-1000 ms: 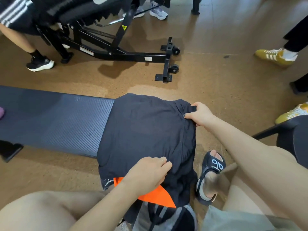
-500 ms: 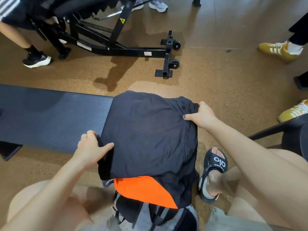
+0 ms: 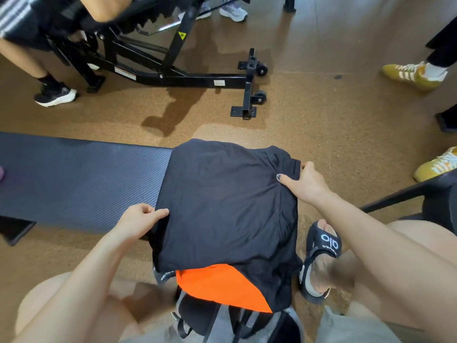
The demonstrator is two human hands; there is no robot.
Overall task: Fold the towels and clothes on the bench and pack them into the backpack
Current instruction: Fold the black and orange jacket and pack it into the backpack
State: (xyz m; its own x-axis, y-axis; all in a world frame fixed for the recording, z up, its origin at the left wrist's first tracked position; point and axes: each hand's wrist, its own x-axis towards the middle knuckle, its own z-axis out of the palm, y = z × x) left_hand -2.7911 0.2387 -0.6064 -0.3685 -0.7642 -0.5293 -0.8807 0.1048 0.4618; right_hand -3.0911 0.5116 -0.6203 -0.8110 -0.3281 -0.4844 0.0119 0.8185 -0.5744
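Note:
A folded black garment [image 3: 222,201] lies over the right end of the dark padded bench [image 3: 81,179] and hangs toward me. My left hand [image 3: 138,221] pinches its near-left edge. My right hand [image 3: 306,181] grips its far-right corner, thumb on top. Under the garment's near edge shows the bright orange lining [image 3: 222,288] of the grey and black backpack [image 3: 235,323], which stands on the floor between my knees. The backpack's opening is mostly hidden by the cloth.
A black exercise machine frame [image 3: 188,78] with small wheels stands on the cork floor beyond the bench. Other people's feet are around: a black sneaker [image 3: 55,95] at left, yellow sneakers [image 3: 410,73] at right. My sandalled foot [image 3: 319,258] rests right of the backpack.
My left hand moved from the garment's near middle edge to its left edge and now pinches it. The right hand keeps its hold on the far-right corner.

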